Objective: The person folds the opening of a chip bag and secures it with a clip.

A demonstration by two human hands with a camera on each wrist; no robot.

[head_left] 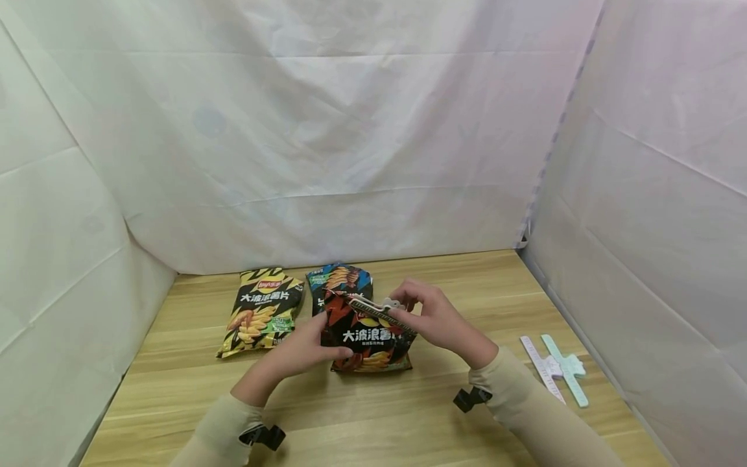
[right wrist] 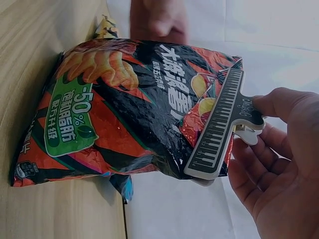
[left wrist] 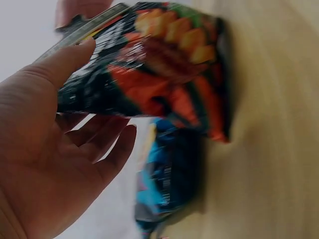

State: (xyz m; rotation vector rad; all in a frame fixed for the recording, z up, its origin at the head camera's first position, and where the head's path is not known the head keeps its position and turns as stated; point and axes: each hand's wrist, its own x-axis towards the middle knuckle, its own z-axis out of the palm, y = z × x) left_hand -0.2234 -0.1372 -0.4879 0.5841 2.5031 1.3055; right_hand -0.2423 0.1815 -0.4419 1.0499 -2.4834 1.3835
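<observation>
A red and black chip bag (head_left: 373,340) stands upright on the wooden table, its lower end down. A black and white clip (right wrist: 219,124) with a piano-key pattern lies across the bag's folded top. My right hand (head_left: 434,318) pinches the clip's handles, thumb on one side and fingers on the other. At the bag's left side, my left hand (head_left: 303,347) holds it, thumb over the front and fingers behind. The left wrist view shows the bag's red and black side (left wrist: 164,69) between that thumb and the fingers.
Behind the red bag lies a blue chip bag (head_left: 344,277), partly hidden. A yellow and black chip bag (head_left: 262,311) lies to the left. On the right are a pink clip (head_left: 544,366) and a mint green clip (head_left: 566,370). White cloth (head_left: 350,143) encloses the table.
</observation>
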